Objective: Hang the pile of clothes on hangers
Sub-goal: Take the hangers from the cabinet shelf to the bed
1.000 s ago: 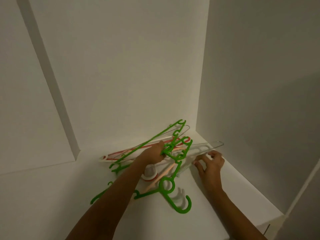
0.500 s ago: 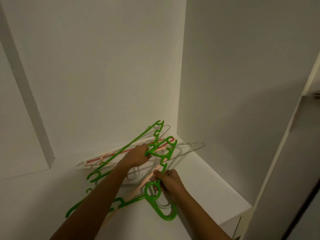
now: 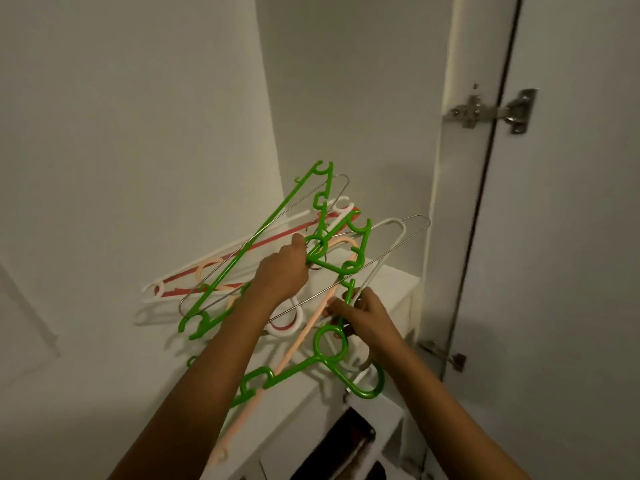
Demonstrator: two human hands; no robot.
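Note:
A tangled bunch of hangers sits on a white cupboard shelf: green plastic hangers, a red and white one, a peach one and thin wire ones. My left hand grips the upper green hangers by their necks and lifts them off the shelf. My right hand pinches the neck of a lower green hanger, together with the end of a wire hanger. No clothes are in view.
The white back wall and side wall close in the shelf. At the right is the open cupboard door with a metal hinge. Below the shelf edge lies a dark compartment.
My right hand left the wire hanger's far end and came to the green hanger's neck. The left hand raised its bunch. My view swung right, revealing the door and hinge.

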